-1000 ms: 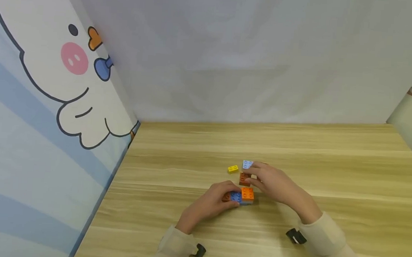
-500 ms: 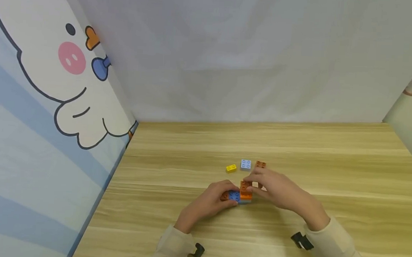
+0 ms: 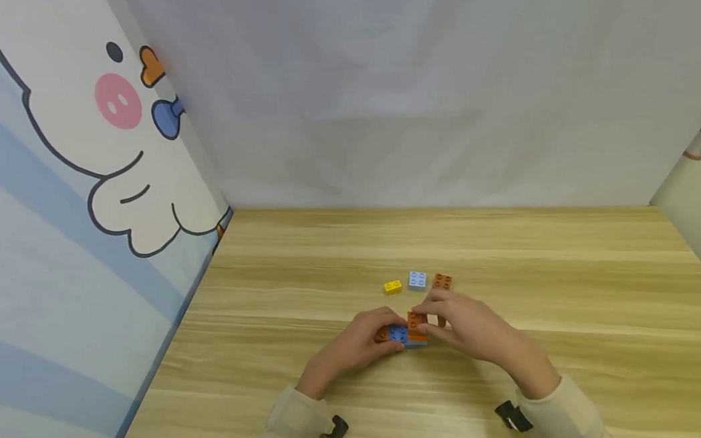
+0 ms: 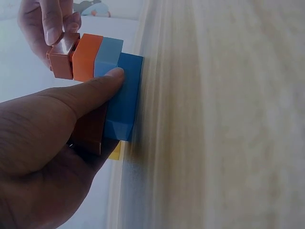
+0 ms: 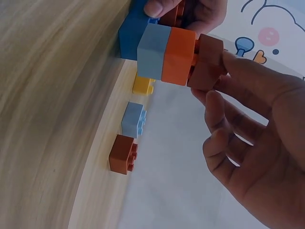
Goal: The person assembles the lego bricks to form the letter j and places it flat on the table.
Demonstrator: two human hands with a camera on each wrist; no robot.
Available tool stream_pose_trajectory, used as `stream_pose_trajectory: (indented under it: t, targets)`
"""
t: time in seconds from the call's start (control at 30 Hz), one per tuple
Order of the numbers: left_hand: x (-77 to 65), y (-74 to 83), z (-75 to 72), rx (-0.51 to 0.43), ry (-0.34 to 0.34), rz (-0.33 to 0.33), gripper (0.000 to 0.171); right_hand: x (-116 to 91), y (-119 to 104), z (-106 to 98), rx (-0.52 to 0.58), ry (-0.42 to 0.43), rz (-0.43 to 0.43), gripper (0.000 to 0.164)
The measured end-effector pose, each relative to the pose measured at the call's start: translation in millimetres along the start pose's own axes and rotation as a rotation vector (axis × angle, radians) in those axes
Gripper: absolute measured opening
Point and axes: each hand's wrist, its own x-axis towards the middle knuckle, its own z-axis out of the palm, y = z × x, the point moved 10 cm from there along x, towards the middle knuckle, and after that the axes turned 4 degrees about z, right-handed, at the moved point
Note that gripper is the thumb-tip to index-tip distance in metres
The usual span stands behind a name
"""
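A stepped build of studded plastic bricks (image 3: 400,334) sits on the pale wood-grain table (image 3: 256,374), between the two hands and nearer the person than the loose pieces. It looks well advanced: a dark blue base brick (image 4: 127,95) lies lowest, a glossy reddish-brown plastic brick (image 4: 89,129) is on its left end, and a square grey-blue brick (image 5: 153,52) with a bright orange brick (image 5: 179,57) above it forms a column at the right end. The left hand (image 3: 362,344) is clamped on the left part of the build, thumb along the near side and fingers around the far side. The right hand (image 3: 470,323) pinches a second reddish-brown four-stud brick (image 5: 209,50) between thumb and fingers right over the orange one; orange studs show in the gap, so this top joint seems begun but not pressed home. Left outside the build are three pieces on the far side of the hands, set apart in a loose row: a small yellow two-stud brick (image 3: 392,287) at the left, a pale blue four-stud brick (image 3: 417,281) in the middle and a loose reddish-brown four-stud brick (image 3: 443,281) at the right, none of them joined.
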Motion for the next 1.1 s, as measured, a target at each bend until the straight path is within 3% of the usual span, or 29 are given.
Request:
stream_pose_trajectory:
  t: [0.4, 1.1]
  targets:
    - [-2.5, 2.1, -5.6, 0.004, 0.024, 0.014, 0.036, 2.2, -0.7, 0.1, -0.012, 0.027, 0.009, 0.026]
    - [-1.2, 1.4, -0.3, 0.0, 0.0, -0.002, 0.036, 3.3, 6.6, 4.4, 0.044, 0.004, 0.029, 0.024]
